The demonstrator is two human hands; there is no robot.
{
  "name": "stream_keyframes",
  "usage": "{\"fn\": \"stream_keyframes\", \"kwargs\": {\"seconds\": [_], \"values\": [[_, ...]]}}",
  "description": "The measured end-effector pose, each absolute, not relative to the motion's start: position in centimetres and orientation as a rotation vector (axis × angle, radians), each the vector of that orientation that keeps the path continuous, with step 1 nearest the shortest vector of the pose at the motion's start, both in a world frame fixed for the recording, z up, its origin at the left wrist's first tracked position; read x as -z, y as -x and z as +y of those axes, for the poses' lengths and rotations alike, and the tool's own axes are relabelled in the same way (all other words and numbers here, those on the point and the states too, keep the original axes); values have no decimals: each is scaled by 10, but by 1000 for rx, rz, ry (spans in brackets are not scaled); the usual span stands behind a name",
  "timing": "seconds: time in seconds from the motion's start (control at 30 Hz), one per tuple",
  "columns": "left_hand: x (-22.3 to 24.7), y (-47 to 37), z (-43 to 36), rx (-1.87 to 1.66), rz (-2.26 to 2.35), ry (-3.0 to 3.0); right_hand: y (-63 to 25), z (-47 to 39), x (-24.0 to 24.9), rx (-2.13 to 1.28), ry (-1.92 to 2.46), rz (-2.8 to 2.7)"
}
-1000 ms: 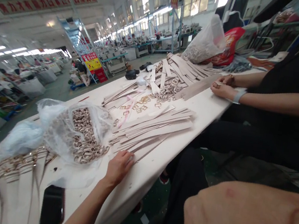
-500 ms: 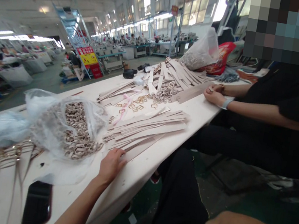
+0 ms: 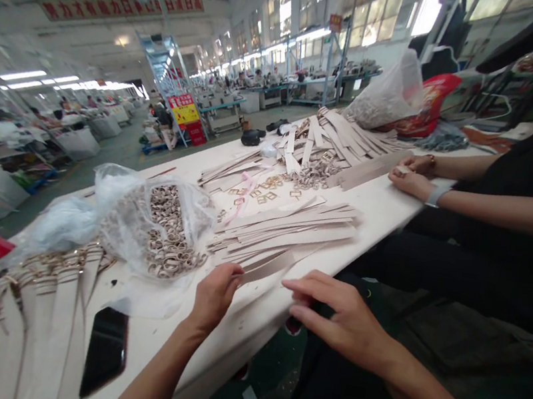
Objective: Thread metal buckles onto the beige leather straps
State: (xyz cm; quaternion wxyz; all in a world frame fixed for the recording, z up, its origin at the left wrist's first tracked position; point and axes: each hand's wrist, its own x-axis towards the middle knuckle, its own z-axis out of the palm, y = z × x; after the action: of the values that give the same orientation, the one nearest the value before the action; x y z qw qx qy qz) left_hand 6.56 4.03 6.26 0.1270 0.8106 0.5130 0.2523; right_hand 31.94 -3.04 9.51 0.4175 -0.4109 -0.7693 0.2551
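Pinched at its near end, a grey-beige strip (image 3: pixel 269 265) is in my left hand (image 3: pixel 217 296), its near part lifted off the table. My right hand (image 3: pixel 339 312) hovers over the table's front edge, thumb and fingers apart, holding nothing. Beyond both hands a pile of similar strips (image 3: pixel 287 228) lies spread out. Left of the pile, an open plastic bag (image 3: pixel 127 231) holds many small beige loops (image 3: pixel 168 228). Gold-coloured metal rings (image 3: pixel 265 189) lie scattered behind the strips.
A black phone (image 3: pixel 106 349) lies near strips with metal buckles (image 3: pixel 42 305) at the left. More strips (image 3: pixel 347 135), a filled clear bag (image 3: pixel 388 97) and a red bag (image 3: pixel 433 104) are farther back. On the right, a co-worker's hands (image 3: pixel 412 175) rest at the table edge.
My left hand has raised the near end of a strip from the table. My right hand has come forward, fingers parted. The view has shifted, so the table's contents appear farther right.
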Motion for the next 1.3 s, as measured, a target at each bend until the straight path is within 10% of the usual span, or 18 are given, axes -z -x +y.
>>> {"fn": "stream_keyframes", "kwargs": {"seconds": [0.23,0.57,0.9,1.3], "values": [[-129,-46,8,-948,1196,-2415,-294,5,-107,-310,1057,-2369],[-113,-76,-49,-738,749,-2285,-294,-55,-63,-2451,658,-1283],[-35,-73,-36,-967,905,-930,-257,-16,-35,-2042,877,-1221],[-21,-73,-30,-1067,1007,-852,-239,-15,-28,-2207,876,-1290]]}}
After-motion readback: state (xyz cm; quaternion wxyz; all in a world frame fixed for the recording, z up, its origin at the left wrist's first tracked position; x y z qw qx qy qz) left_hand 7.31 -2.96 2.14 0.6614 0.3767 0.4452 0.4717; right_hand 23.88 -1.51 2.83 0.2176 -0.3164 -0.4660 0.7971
